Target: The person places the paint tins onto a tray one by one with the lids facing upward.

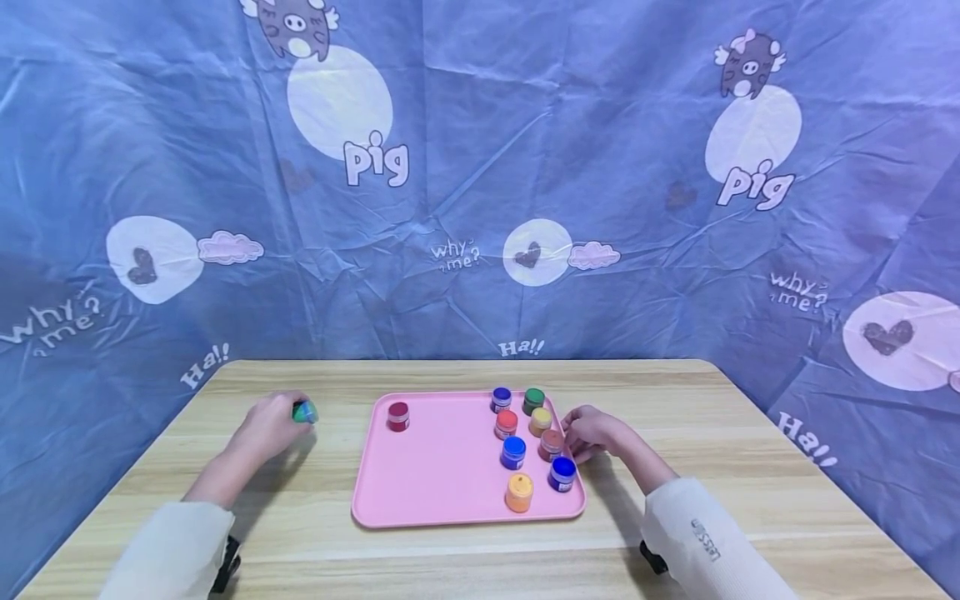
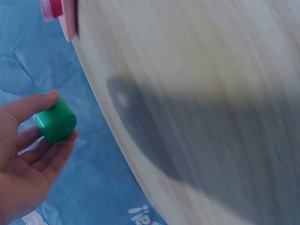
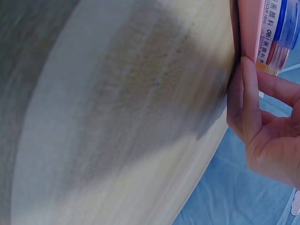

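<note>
Off the tray's left side, my left hand [image 1: 272,427] pinches a small green paint jar [image 2: 56,120] between thumb and fingers, raised above the table. My right hand [image 1: 597,435] is at the right edge of the pink tray [image 1: 427,475], its fingers gripping the rim; a fingertip presses on the outer wall in the right wrist view. Just inside that rim stand a brown paint jar [image 1: 551,445] and a dark blue one [image 1: 562,474]. More jars line the tray's right half: red-orange [image 1: 506,424], yellow [image 1: 540,422], blue [image 1: 513,452] and orange-yellow [image 1: 519,492].
One dark red jar [image 1: 398,417] stands alone at the tray's back left. Towards the back right are a green-lidded jar [image 1: 534,401] and a navy jar [image 1: 501,400]. The wooden table [image 1: 315,533] ends at a blue printed cloth [image 1: 465,175].
</note>
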`<action>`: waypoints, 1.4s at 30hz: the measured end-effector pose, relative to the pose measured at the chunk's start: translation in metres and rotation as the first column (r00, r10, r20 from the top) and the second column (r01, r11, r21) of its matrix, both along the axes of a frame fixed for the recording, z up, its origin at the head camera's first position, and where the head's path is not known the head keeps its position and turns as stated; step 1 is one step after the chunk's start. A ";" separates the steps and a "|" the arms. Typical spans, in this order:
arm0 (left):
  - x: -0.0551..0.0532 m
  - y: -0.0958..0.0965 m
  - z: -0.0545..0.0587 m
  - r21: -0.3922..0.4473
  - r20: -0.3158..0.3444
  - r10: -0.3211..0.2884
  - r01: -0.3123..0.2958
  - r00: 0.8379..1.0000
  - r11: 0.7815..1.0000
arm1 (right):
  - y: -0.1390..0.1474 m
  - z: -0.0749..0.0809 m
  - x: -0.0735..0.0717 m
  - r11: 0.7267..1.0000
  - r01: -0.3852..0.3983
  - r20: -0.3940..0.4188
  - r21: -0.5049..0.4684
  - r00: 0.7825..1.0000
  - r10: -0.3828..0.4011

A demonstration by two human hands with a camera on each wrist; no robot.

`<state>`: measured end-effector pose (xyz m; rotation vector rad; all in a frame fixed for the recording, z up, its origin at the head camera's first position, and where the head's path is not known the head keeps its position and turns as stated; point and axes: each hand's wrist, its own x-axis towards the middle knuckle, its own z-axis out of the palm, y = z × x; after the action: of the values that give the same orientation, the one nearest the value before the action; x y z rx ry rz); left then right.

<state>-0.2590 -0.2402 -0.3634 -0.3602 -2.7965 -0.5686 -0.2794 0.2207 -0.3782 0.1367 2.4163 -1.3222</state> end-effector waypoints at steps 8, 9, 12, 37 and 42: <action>-0.005 0.019 0.001 0.035 0.001 -0.019 0.019 1.000 0.999 | -0.002 0.001 -0.003 1.000 0.005 0.007 0.009 1.000 -0.005; -0.006 0.021 0.001 0.039 0.009 -0.019 0.019 1.000 0.999 | -0.002 0.001 -0.003 1.000 0.006 0.007 0.009 1.000 -0.006; -0.007 0.027 0.001 0.050 0.026 -0.018 0.017 1.000 0.999 | -0.004 0.001 -0.003 1.000 0.012 0.008 0.013 1.000 -0.013; -0.005 0.081 -0.004 0.173 0.031 -0.071 0.065 0.997 0.983 | -0.004 -0.001 -0.005 1.000 0.014 0.004 -0.003 1.000 -0.014; -0.005 0.091 -0.005 0.179 0.004 -0.071 0.069 0.997 0.981 | -0.003 -0.001 -0.004 1.000 0.004 -0.003 -0.009 1.000 -0.004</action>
<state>-0.2640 -0.1488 -0.3684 -0.4205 -2.7243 -0.8326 -0.2837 0.2175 -0.3792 0.1382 2.4135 -1.3353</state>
